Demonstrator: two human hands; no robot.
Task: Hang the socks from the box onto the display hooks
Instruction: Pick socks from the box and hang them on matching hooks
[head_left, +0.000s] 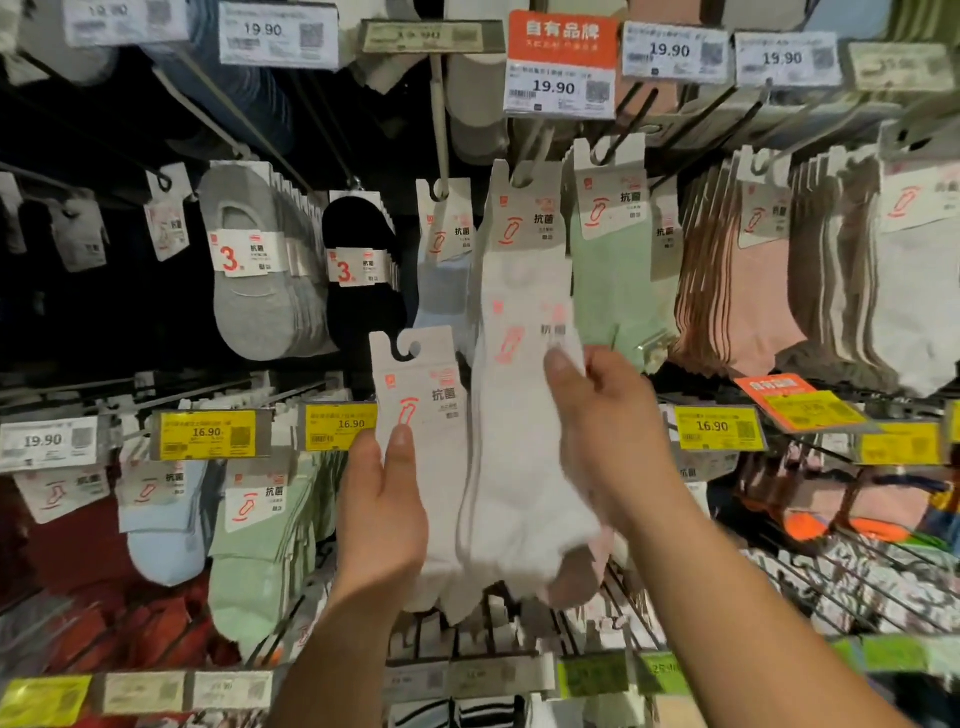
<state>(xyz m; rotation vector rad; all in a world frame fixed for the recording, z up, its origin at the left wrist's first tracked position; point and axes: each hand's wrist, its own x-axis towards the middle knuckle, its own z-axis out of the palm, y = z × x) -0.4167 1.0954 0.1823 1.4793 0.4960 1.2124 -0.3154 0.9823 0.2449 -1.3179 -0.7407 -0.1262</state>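
Note:
My left hand (382, 512) grips a pack of white socks (418, 410) by its lower card, thumb on the front, its hook cutout free below the rack. My right hand (605, 431) pinches another white sock pack (524, 457), blurred, its card label near my thumb. Above it a white sock pack (524, 228) hangs on a display hook (530, 156). The box is not in view.
Neighbouring hooks carry green socks (613, 280), pale blue socks (441, 291), pink socks (748, 301), grey (254, 291) and black (363, 291) liner socks. Price tags (561, 62) stick out above and a yellow tag (210, 434) below. A wire shelf (519, 634) lies under my hands.

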